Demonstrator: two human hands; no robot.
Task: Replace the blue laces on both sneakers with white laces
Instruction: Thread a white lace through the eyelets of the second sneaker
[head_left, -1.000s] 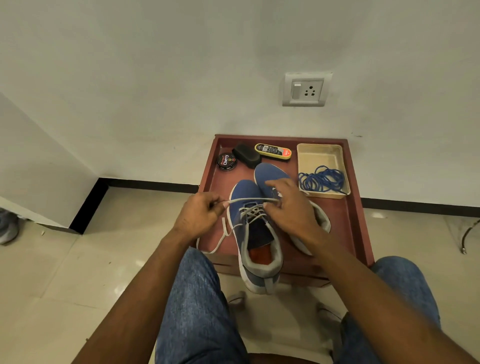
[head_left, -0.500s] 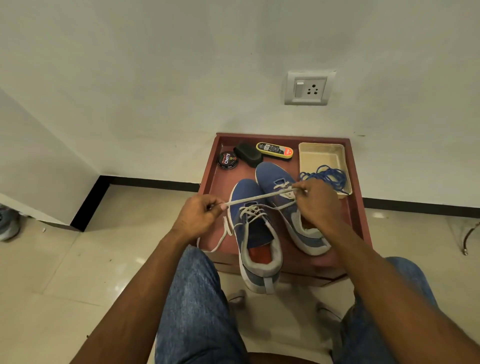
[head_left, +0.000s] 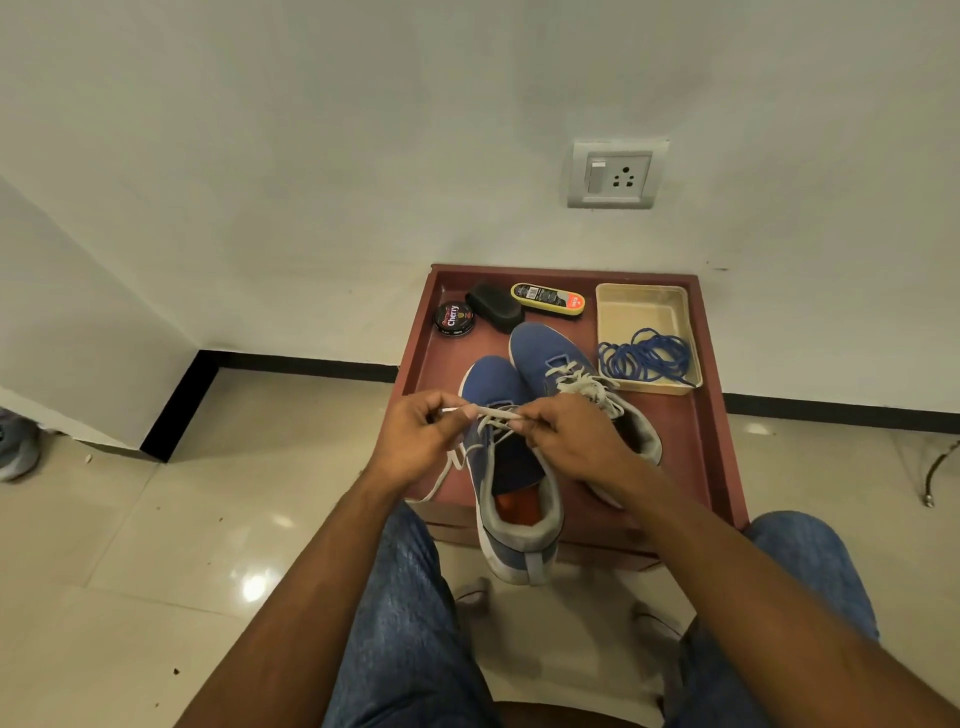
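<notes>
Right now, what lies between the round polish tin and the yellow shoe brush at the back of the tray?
A black sponge applicator lies between the polish tin and the yellow brush, seen in the head view.

Two sneakers (head_left: 519, 441) side by side on tray (head_left: 711, 457), laces (head_left: 647, 358) in dish (head_left: 641, 312) behind-right.

I cannot read how the white flat lace (head_left: 496, 413) passes through the eyelets of the near blue fabric sneaker (head_left: 511, 483): my left hand (head_left: 415, 441) and right hand (head_left: 571, 441) cover them. The right hand also hides the far blue sneaker's (head_left: 550, 353) heel. Beyond that sneaker, the round black tin's (head_left: 453, 318) small print is illegible.
</notes>
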